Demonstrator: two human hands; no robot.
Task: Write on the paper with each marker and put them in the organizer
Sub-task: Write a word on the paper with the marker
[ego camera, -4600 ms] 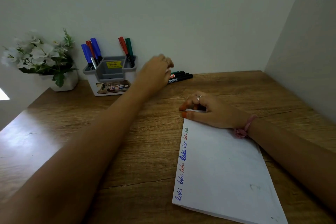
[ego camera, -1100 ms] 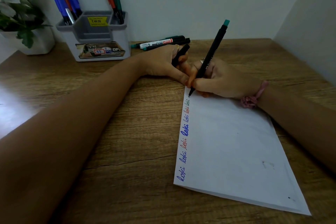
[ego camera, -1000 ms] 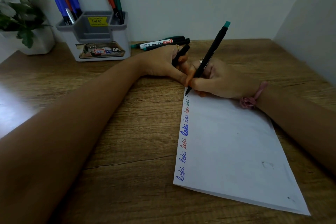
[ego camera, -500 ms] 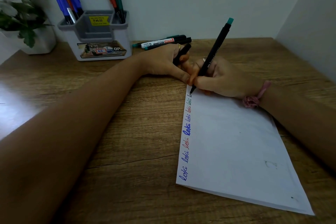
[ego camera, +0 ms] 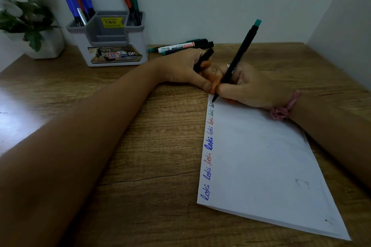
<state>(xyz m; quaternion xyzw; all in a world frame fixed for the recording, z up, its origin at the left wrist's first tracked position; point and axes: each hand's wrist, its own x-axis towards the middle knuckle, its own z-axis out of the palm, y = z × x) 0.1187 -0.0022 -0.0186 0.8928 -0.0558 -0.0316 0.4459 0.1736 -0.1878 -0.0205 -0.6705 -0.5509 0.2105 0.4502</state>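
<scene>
A green-tipped marker was gripped by the right hand mid-word on the paper, its cap pinched in the left hand; recapping and the organizer were judged next.

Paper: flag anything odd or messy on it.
The words run in a single column hard against the left edge of the paper. Small dark smudges mark its near right part. No tears show.
</scene>
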